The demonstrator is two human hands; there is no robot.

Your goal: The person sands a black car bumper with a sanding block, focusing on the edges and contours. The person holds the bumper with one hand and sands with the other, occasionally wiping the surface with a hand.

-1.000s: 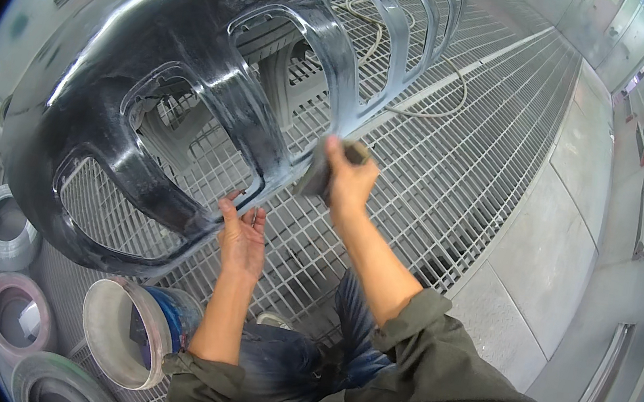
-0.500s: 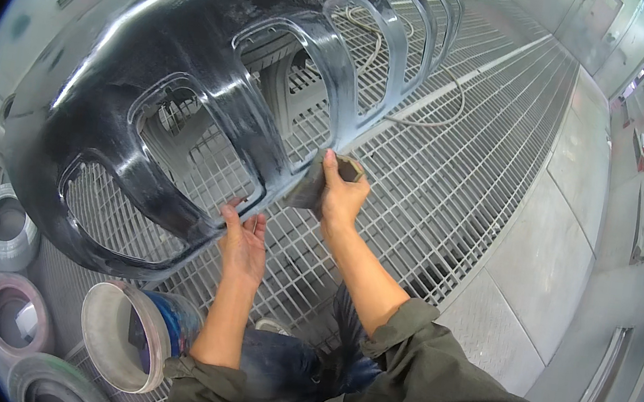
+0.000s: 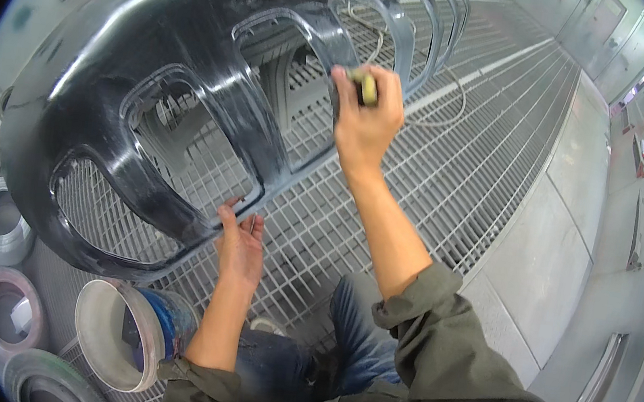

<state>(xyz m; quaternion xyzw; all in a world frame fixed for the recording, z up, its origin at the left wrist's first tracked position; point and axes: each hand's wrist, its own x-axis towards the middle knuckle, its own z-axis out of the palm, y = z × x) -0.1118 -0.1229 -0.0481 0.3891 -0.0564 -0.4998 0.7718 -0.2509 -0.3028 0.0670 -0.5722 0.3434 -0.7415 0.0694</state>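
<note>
A large glossy black bumper-like panel (image 3: 189, 37) with a row of arched openings fills the upper left, its lower bars smeared with grey-white residue. At its near lower edge, my left hand (image 3: 240, 247) holds the rim, thumb on top and fingers beneath. Further up and to the right, my right hand (image 3: 369, 130) grips a folded yellowish-grey sanding pad (image 3: 367, 89) and presses it against an upright bar between two openings. The pad and fingertips are slightly blurred, and the pad's working face is hidden.
Below the panel's left end stands a blue bucket (image 3: 178, 319) with a whitish inside. Several ring-shaped objects (image 3: 7, 245) lie along the left. Metal grating (image 3: 451, 210) covers the floor; a thin hose (image 3: 454, 121) loops over it beyond the panel. Pale walls stand at right.
My right hand has moved the sanding pad up and away from me, from the lower edge onto an upright bar. My left hand stays on the rim; the view has shifted slightly.
</note>
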